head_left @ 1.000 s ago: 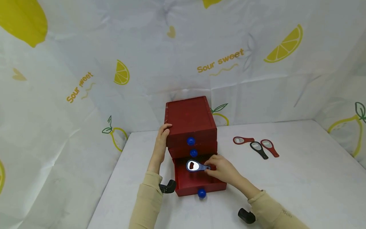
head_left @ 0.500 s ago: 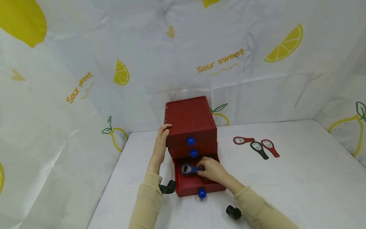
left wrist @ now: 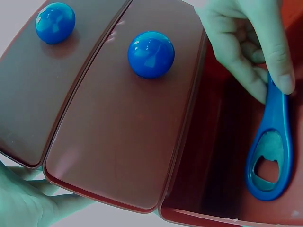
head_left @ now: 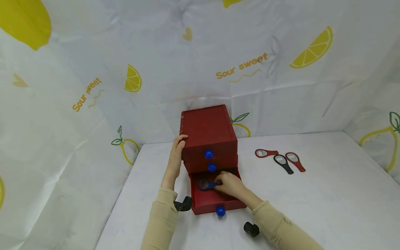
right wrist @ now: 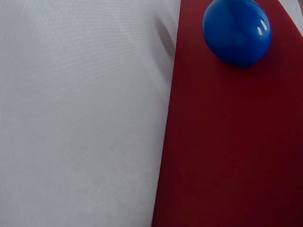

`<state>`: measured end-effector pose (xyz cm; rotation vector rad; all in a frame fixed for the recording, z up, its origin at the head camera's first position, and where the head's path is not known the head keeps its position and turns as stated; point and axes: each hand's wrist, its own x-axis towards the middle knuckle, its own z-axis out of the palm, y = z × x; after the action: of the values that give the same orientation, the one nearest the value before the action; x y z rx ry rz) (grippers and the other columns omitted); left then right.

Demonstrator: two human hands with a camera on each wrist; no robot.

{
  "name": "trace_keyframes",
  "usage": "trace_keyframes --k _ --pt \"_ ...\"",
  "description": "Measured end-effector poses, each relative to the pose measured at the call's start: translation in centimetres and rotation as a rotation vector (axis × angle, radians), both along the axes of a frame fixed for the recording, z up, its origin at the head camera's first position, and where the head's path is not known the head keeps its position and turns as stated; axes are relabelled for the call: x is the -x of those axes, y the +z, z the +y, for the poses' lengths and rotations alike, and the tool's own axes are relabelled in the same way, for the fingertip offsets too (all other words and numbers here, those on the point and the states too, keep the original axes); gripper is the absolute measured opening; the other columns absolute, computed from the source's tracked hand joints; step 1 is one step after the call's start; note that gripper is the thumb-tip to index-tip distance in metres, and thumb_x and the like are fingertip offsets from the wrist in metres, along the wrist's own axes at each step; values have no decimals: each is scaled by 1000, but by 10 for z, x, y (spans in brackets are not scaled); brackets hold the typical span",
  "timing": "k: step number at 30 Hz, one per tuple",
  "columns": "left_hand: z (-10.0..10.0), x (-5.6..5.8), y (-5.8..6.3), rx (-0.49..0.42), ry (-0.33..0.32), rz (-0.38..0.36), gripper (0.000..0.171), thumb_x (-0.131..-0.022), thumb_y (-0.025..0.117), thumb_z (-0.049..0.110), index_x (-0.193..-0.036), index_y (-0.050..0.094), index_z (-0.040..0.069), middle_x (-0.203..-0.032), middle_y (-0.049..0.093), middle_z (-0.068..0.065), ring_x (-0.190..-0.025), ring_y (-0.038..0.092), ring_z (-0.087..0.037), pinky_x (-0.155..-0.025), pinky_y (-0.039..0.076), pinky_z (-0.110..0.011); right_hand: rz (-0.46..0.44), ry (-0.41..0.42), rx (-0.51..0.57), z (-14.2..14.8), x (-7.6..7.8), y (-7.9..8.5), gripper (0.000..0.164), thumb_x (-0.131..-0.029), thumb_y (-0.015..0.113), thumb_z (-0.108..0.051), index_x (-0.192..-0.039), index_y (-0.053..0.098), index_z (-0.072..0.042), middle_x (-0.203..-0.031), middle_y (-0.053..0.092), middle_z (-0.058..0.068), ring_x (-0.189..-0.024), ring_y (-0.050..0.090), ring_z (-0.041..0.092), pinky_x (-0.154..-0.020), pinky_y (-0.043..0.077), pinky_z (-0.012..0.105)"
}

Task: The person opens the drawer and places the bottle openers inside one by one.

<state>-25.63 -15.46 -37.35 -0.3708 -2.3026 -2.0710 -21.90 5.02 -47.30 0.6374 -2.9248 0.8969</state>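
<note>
My right hand (head_left: 231, 184) pinches the handle end of a blue bottle opener (head_left: 210, 185) between thumb and fingers. The opener lies low inside the pulled-out bottom drawer (head_left: 208, 199), its head toward the left; in the left wrist view its ring (left wrist: 253, 182) hovers over or touches the drawer floor, I cannot tell which. My left hand (head_left: 176, 154) rests along the left side of the red drawer cabinet (head_left: 206, 125), fingertips at its top edge. The right wrist view holds only the drawer front with its blue knob (right wrist: 236, 32) and white cloth.
Right of the cabinet, two red bottle openers (head_left: 272, 152) and a black one (head_left: 286, 167) lie close together on the white table (head_left: 328, 201). The two upper drawers are closed, with blue knobs (head_left: 208, 154) in front. A lemon-print cloth (head_left: 175, 83) hangs behind.
My right hand has moved left and down into the drawer with the blue bottle opener, most of it in the first half second. My left hand has stayed at the cabinet's side.
</note>
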Motion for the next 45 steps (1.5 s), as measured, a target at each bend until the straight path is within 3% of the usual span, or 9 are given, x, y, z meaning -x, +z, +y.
trace_keyframes --k 15,23,30,38,45 --pt "2 -1 1 -10 11 8 37 -99 32 29 -131 39 12 -144 30 -12 -115 41 -25 -88 38 -33 30 31 57 2 2 -1 11 -80 70 -14 -90 71 -9 -85 63 1 -76 56 10 -68 48 26" --pt "2 1 0 -5 -1 12 37 -99 32 30 -132 39 14 -147 28 -9 -119 39 -26 -91 36 -35 86 43 143 12 -5 12 11 -84 67 -16 -92 71 -10 -87 64 -2 -78 57 9 -70 49 23" --pt "0 -1 0 -6 -1 4 37 -99 32 29 -132 39 14 -148 27 -8 -119 39 -27 -91 36 -36 126 39 236 40 -12 24 13 -85 66 -18 -93 71 -10 -86 64 -5 -76 54 5 -68 48 20" --pt "0 -2 0 -5 -2 -7 38 -99 32 30 -133 37 15 -147 27 -10 -115 41 -26 -88 37 -34 234 -65 231 92 -7 24 8 -81 70 -12 -89 72 -11 -79 65 -5 -68 49 2 -59 43 19" --pt "2 -3 1 -14 0 -9 36 -99 31 29 -132 38 15 -149 24 -7 -117 40 -27 -89 37 -35 197 -244 151 150 5 19 16 -83 67 -13 -96 70 -4 -85 67 7 -71 54 13 -56 42 22"
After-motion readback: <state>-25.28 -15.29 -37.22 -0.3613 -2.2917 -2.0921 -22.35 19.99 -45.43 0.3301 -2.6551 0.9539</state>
